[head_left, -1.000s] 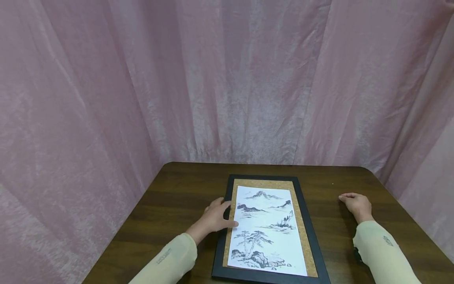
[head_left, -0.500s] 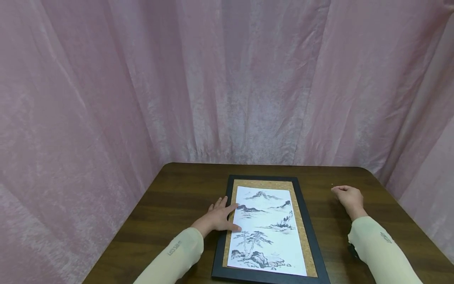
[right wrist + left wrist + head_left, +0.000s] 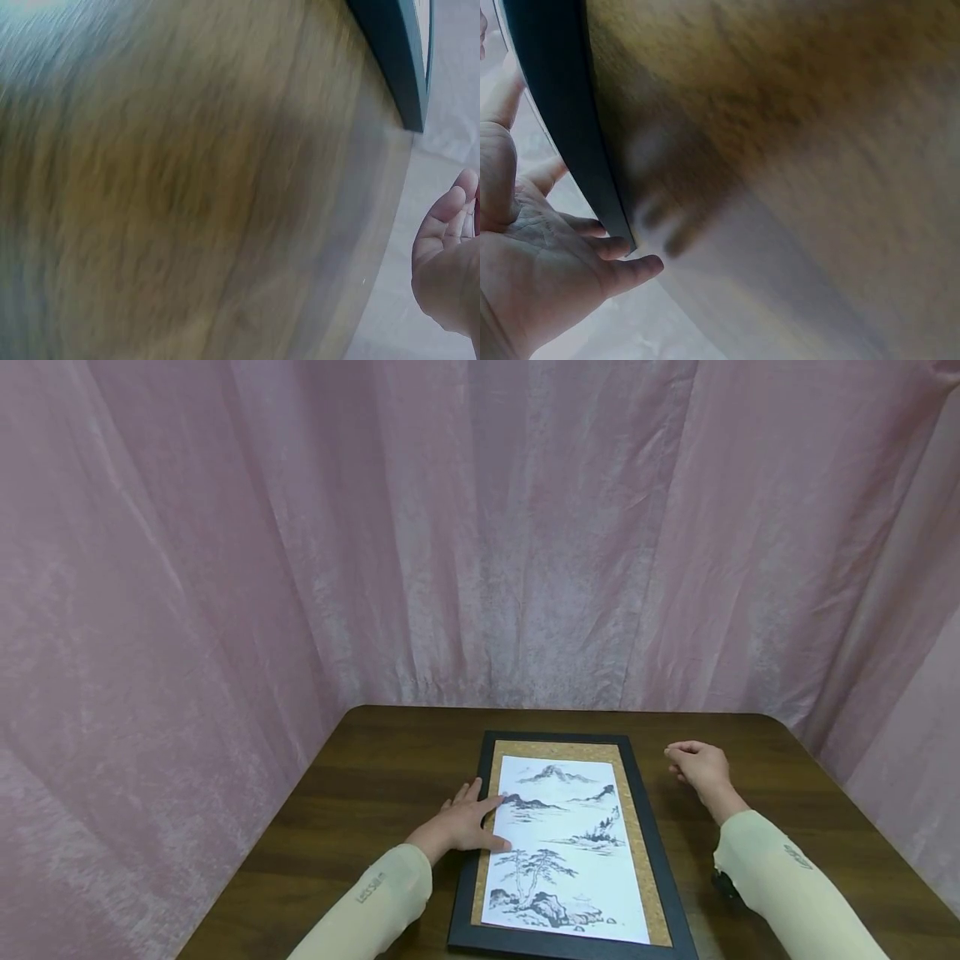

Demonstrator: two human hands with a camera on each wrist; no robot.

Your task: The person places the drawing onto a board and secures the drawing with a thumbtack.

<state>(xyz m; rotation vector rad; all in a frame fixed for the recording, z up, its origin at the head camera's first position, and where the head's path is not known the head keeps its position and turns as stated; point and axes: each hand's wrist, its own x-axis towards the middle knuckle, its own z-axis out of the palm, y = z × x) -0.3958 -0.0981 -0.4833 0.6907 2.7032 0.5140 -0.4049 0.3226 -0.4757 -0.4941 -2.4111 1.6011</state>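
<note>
Landscape sheet [image 3: 566,860]: white paper bearing mountains, pines and rocks in ink; lies face up on the cork panel [image 3: 647,877], inside the frame opening.
Black frame [image 3: 660,852]: surrounds the cork panel; lies flat on the wooden table [image 3: 390,768], longer sides running away from the person.
Sheet margins: broad cork strip above the sheet; narrower strips at left and right; lower edge close to the near bar of the frame.
Left hand [image 3: 461,825]: fingers spread wide, nothing gripped. Thumb and index finger extend across the left bar of the frame onto the sheet's left side; the other fingers lie at that bar. Pressure on the paper cannot be judged.
Right hand [image 3: 701,770]: raised over the table to the right of the frame, apart from it. Fingers bent, thumb and index tips brought narrowly together; whether a small item sits between them cannot be told, and the wrist view cuts the hand off.
Sheet placement: judged done — the paper rests wholly within the cork area.
Sheet fixing: no pin, tape or cover can be made out on the paper, so it appears loose under the left hand. What work is left cannot be settled from these views.
Surroundings: pink curtain [image 3: 525,568] behind the table; pale sleeves [image 3: 787,877] on both arms.
</note>
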